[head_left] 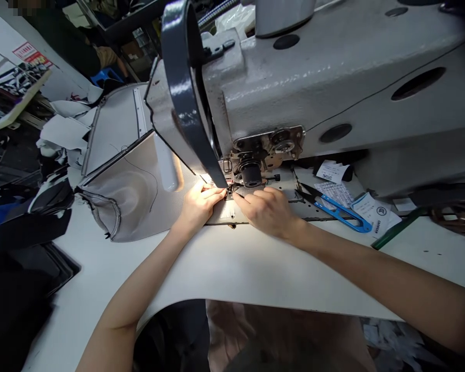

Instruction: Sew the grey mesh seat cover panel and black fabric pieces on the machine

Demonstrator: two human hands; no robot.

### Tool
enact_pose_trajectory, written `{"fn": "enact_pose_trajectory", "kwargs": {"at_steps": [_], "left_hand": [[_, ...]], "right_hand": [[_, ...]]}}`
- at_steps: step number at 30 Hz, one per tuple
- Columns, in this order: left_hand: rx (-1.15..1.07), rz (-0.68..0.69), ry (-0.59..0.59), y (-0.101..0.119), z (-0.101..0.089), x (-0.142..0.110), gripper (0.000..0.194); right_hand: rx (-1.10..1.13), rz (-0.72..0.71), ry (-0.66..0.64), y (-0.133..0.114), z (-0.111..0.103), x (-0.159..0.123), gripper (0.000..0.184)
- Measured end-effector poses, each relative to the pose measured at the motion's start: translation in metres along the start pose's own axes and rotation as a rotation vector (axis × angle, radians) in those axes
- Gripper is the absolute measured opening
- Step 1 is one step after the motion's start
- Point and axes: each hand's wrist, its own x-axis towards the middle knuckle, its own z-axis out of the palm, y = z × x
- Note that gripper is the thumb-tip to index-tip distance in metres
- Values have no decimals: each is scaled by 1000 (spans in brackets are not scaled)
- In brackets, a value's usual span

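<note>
A grey industrial sewing machine (333, 67) stands over the white table, its needle area lit by a lamp. Close beside the needle, my left hand (201, 201) rests at the edge of a grey sewn fabric piece (139, 201), fingers closed toward the presser foot (229, 190). From the other side, my right hand (269, 209) comes in with curled fingers, thumb and forefinger pinched near the foot. Whatever lies between the fingertips of each hand is too small to make out. A loose dark thread (155, 186) trails over the fabric to the left.
Blue-handled thread snips (344, 213) and paper labels (375, 209) lie right of the machine bed. Dark fabric pieces (34, 279) are stacked at the left. A dark curved guard (182, 77) hangs before the machine head. Behind, a person (65, 41) sits.
</note>
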Motion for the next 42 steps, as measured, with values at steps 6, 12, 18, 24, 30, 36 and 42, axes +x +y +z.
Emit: {"fn": "enact_pose_trajectory", "kwargs": {"at_steps": [6,12,18,24,30,36,42], "left_hand": [[-85,-96,-20,-1,7,-7,24],[-153,-153,-47,-2,10,-9,27],[-216,-125,-13,-6,9,-5,26],[-232,-138,1,-5,9,-3,26],[-136,-95,-17,1,3,-5,27],[-164,-121,-54,1,0,-6,25],[-154,-264,-35,1,-1,-6,30]], "right_hand": [[22,22,-62,1,-3,-1,27],[31,74,-163,-1,-8,-2,30],[27,89,-194,-2,-8,-2,26],[57,127,-213,-3,-9,-2,24],[58,152,-276,-1,-20,-2,20],[-32,99,-109,17,-37,-29,28],[-136,121,159,34,-60,-83,22]]}}
